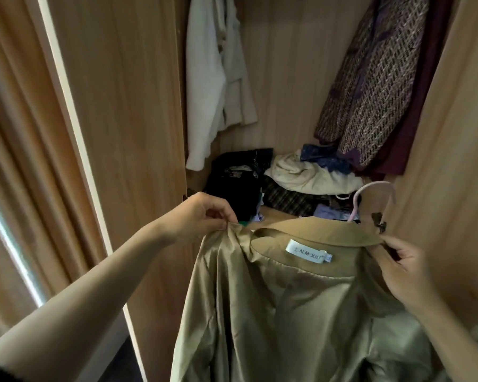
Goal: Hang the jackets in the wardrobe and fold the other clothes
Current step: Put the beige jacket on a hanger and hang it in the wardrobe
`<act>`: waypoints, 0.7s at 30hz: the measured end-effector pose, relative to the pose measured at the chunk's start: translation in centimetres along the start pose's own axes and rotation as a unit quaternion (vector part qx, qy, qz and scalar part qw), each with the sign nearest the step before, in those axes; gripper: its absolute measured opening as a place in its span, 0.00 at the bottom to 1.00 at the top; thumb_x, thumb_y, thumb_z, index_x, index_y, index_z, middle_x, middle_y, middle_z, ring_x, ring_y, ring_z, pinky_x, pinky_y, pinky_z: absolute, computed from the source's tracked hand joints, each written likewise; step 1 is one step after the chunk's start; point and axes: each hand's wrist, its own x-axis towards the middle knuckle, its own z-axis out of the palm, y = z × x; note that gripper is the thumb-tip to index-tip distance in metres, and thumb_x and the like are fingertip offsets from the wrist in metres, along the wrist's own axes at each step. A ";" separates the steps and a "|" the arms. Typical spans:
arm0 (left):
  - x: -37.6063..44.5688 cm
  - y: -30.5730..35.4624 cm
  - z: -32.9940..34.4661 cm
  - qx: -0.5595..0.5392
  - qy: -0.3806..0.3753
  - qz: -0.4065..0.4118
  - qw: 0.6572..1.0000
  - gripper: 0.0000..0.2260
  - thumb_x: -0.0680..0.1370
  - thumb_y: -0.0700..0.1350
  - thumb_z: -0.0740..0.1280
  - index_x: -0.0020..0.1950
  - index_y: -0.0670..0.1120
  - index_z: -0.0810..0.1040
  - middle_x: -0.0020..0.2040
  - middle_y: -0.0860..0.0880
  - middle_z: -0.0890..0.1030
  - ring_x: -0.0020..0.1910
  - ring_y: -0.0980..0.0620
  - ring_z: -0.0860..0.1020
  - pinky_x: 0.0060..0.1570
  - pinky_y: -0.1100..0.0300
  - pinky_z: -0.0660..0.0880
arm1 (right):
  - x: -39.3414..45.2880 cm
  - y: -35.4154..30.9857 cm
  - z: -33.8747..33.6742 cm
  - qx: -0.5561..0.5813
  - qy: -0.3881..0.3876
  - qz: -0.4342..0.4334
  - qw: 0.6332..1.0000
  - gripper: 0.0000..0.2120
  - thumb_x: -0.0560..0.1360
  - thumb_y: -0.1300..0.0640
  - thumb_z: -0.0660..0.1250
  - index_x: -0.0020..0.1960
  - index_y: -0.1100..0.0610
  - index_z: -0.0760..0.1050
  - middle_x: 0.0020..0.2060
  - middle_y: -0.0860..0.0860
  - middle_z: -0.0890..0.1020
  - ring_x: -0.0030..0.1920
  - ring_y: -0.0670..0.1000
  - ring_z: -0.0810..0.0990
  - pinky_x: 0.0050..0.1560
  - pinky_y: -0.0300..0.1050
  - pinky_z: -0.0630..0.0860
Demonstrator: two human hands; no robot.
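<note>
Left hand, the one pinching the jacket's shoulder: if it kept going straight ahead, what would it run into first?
Probably the dark clothes piled on the wardrobe floor, just beyond the left hand holding the tan jacket; depth is hard to judge.

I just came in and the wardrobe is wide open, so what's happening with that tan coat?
A person holds a tan jacket up in front of the open wardrobe. The left hand pinches one shoulder; the right hand grips the collar end, where a pink hanger sticks up. It is not yet hung. A white jacket and a patterned one hang inside above a heap of clothes.
</note>
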 end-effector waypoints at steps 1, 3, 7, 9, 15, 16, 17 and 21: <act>0.2 0.3 0.5 -0.011 -0.007 0.010 1.000 0.09 0.76 0.31 0.69 0.48 0.43 0.85 0.43 0.51 0.85 0.42 0.56 0.82 0.45 0.64 0.78 | 0.1 0.0 0.3 -0.006 0.000 0.004 1.000 0.14 0.74 0.36 0.68 0.53 0.43 0.84 0.47 0.42 0.86 0.48 0.38 0.82 0.49 0.30 0.74; 0.9 1.1 1.8 0.003 -0.025 0.027 0.999 0.10 0.76 0.31 0.68 0.48 0.44 0.85 0.44 0.52 0.85 0.44 0.56 0.83 0.47 0.64 0.78 | 0.3 0.0 1.3 -0.036 0.007 0.006 0.999 0.13 0.75 0.37 0.68 0.49 0.44 0.84 0.42 0.45 0.86 0.43 0.39 0.80 0.43 0.32 0.74; 1.3 1.6 3.4 0.122 -0.019 0.067 0.990 0.12 0.75 0.32 0.68 0.49 0.47 0.85 0.45 0.54 0.85 0.46 0.58 0.82 0.50 0.60 0.79 | 0.1 0.2 2.6 -0.048 0.045 0.024 0.998 0.04 0.77 0.53 0.70 0.44 0.47 0.83 0.35 0.52 0.84 0.36 0.44 0.77 0.36 0.38 0.71; 1.3 1.2 3.6 0.158 0.005 0.063 0.985 0.13 0.75 0.32 0.66 0.50 0.46 0.85 0.46 0.53 0.84 0.46 0.58 0.81 0.50 0.58 0.78 | -0.2 0.1 2.6 -0.050 0.043 0.038 0.997 0.05 0.77 0.53 0.70 0.45 0.45 0.83 0.35 0.49 0.84 0.35 0.47 0.79 0.36 0.41 0.72; -0.5 -0.6 2.8 0.148 0.100 0.021 0.984 0.04 0.76 0.40 0.70 0.47 0.48 0.83 0.43 0.54 0.81 0.41 0.58 0.78 0.43 0.66 0.73 | -0.1 0.7 1.8 -0.030 0.078 0.086 0.993 0.05 0.76 0.47 0.69 0.45 0.39 0.83 0.36 0.48 0.85 0.37 0.52 0.80 0.42 0.47 0.73; -1.0 -0.7 2.5 0.131 0.109 0.019 0.985 0.04 0.75 0.40 0.72 0.45 0.48 0.83 0.41 0.55 0.81 0.40 0.58 0.79 0.41 0.69 0.72 | 0.0 0.8 1.8 -0.028 0.081 0.088 0.992 0.05 0.76 0.47 0.69 0.45 0.38 0.83 0.37 0.47 0.85 0.38 0.52 0.80 0.43 0.47 0.74; -1.3 -0.9 2.4 0.120 0.111 0.017 0.986 0.04 0.74 0.39 0.73 0.44 0.49 0.84 0.38 0.55 0.82 0.39 0.58 0.79 0.39 0.71 0.71 | 0.1 0.9 1.9 -0.031 0.081 0.088 0.992 0.05 0.76 0.48 0.69 0.45 0.39 0.83 0.36 0.48 0.85 0.37 0.51 0.80 0.43 0.46 0.73; -1.6 -1.3 2.0 0.139 0.107 0.032 0.984 0.03 0.72 0.39 0.76 0.42 0.47 0.86 0.36 0.54 0.82 0.38 0.56 0.79 0.38 0.69 0.74 | 0.2 1.3 2.3 -0.039 0.067 0.096 0.992 0.05 0.78 0.51 0.69 0.45 0.45 0.83 0.31 0.47 0.82 0.33 0.48 0.75 0.36 0.42 0.70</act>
